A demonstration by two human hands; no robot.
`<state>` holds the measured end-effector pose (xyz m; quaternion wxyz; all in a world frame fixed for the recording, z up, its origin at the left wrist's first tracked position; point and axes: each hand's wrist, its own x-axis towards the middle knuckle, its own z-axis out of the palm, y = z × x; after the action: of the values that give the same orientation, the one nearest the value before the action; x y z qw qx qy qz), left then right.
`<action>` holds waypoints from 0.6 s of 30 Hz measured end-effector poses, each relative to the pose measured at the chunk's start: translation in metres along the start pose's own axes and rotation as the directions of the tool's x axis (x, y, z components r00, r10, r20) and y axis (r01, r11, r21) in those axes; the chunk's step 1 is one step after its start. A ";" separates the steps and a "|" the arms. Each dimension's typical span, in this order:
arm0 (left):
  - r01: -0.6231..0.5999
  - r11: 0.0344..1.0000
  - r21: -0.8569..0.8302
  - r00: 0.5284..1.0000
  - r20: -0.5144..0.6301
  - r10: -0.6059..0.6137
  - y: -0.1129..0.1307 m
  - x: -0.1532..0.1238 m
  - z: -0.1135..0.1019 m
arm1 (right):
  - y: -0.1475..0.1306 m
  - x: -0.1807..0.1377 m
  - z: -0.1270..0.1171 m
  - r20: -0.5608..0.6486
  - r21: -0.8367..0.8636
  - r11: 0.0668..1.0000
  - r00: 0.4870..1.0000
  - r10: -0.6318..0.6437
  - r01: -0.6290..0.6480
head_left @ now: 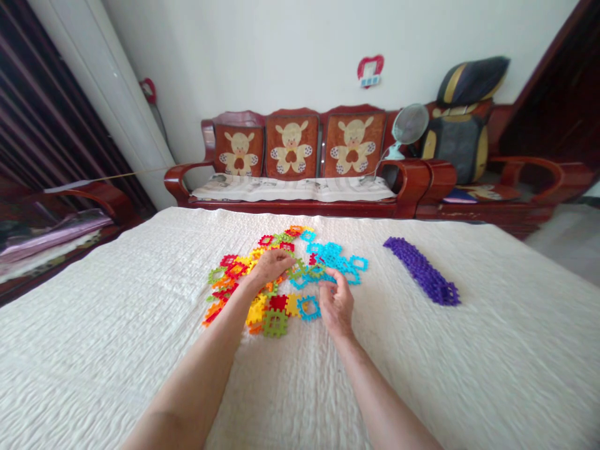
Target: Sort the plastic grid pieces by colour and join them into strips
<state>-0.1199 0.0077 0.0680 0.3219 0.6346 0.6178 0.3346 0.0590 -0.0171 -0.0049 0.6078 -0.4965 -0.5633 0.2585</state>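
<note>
A heap of flat plastic interlocking tiles in red, yellow, orange, green and blue lies on a cream quilted cloth. My left hand rests on the heap with its fingers curled round a green tile. My right hand sits just right of it, fingertips pinching a blue tile at the edge of the blue cluster. A row of joined purple tiles lies apart to the right.
A dark red wooden sofa with bear-print cushions stands behind the cloth-covered surface. A small fan and stacked bags sit at its right end. A wooden armrest is at the far left.
</note>
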 end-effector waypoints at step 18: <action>-0.473 0.683 0.557 0.863 0.133 0.488 -0.001 -0.002 0.039 | 0.004 0.005 -0.001 -0.075 0.006 0.999 0.996 0.042 -0.041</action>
<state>-0.0884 0.0060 0.0447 0.0094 0.8360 0.5050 0.2142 0.0624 -0.0119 -0.0064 0.6241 -0.5162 -0.5290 0.2535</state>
